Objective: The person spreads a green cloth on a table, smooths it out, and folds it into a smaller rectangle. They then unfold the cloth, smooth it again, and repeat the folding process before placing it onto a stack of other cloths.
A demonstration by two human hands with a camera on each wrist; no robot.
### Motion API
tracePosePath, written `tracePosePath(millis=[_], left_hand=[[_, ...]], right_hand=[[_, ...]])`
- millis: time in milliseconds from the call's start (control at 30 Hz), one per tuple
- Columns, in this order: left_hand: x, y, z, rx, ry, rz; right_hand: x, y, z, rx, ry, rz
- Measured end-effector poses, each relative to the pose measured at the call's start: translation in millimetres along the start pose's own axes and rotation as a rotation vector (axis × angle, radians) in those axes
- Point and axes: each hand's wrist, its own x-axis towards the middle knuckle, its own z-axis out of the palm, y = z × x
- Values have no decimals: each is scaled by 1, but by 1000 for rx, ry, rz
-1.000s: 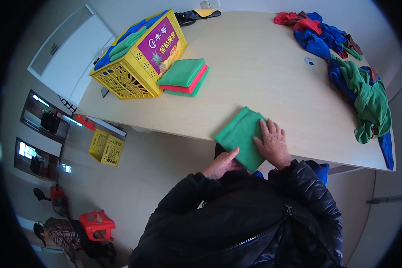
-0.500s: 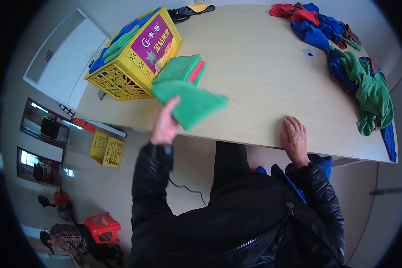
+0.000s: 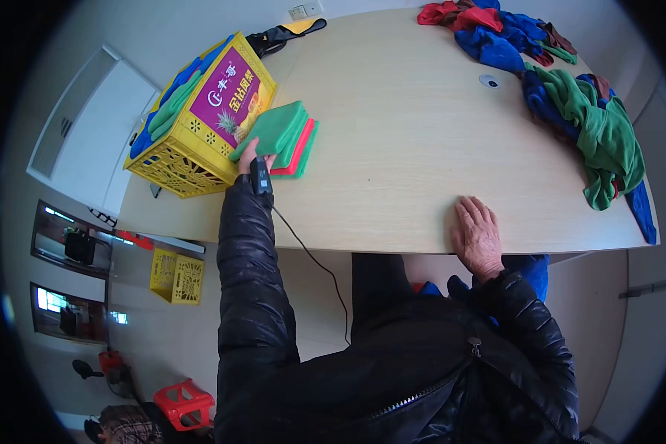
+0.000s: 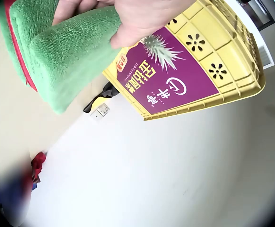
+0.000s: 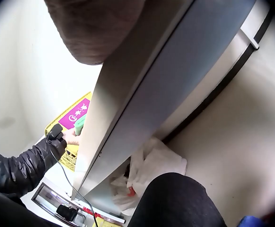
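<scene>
The left hand [image 3: 253,157] pinches a folded green cloth [image 3: 274,129] over a stack of folded cloths, where a red cloth [image 3: 300,150] and a green one [image 3: 308,157] show beneath. In the left wrist view the left hand [image 4: 142,16] has its thumb on one side of the green cloth [image 4: 76,52] and its fingers on the other. The right hand [image 3: 479,235] rests on the table [image 3: 392,148] near the front edge, fingers extended, holding nothing. Part of the right hand [image 5: 97,28] fills the top of the right wrist view.
A yellow crate [image 3: 192,159] holding folded blue and green cloths stands left of the stack. Crumpled cloths [image 3: 607,140] lie along the table's right side. A dark strap [image 3: 281,35] is at the back. On the floor are another yellow crate [image 3: 177,276] and a red stool [image 3: 185,405].
The left hand has carried the folded green cloth from the front edge to the stack beside the crate. The right hand has let go of it and come down on the table.
</scene>
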Motion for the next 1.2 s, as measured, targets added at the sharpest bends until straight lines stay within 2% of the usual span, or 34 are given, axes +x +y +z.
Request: tracePosePath(millis=[167,233,300,333,367,400,433,467,500,533,600,667,700,733,800,833,933,967,1067,1200], left_hand=[[7,3,-27,-114,10,-106],[13,4,-20,-189,-9,-177],[37,4,-48,-213,-91,-295],[50,2,-62,-158,-190,-148],[61,3,-78,-171,-126,-156],[49,0,-74,-79,-13,-66],[90,-8,-131,-152,-258,-35],[82,3,-127,-50,-144,-95],[48,-3,-103,-13,-68,-45],[5,-24,-83,26,13,10],[-71,-71,-38,344,-35,195],[-164,-118,19,610,-151,333],[-192,-143,32,689,-209,349],[-213,-163,38,765,-265,365],[-230,-203,43,857,-226,328],[-230,-215,44,852,-232,328],[-226,-242,51,1066,-196,876],[-227,-245,52,1058,-192,876],[-235,-242,59,1104,-138,899],[-235,-242,60,1132,-118,945]], right_hand=[[2,-3,2,3,11,-5],[-1,1,0,42,26,8],[8,-3,-26,182,-172,94],[3,5,-15,155,-29,-1],[-3,11,-5,126,58,-28],[-7,20,-5,101,142,-71],[-6,32,-5,67,160,-32],[-1,45,-7,141,107,-92],[4,60,-15,222,51,-157],[9,76,-29,208,65,-137],[18,121,-66,437,53,307],[32,184,-94,378,417,398],[34,220,-119,300,498,443],[39,255,-135,131,686,462],[38,288,-181,-22,694,685],[37,301,-190,-28,698,684],[45,327,-210,-647,636,404],[49,331,-211,-652,638,396],[61,340,-213,-800,378,339],[77,366,-209,-850,311,339]])
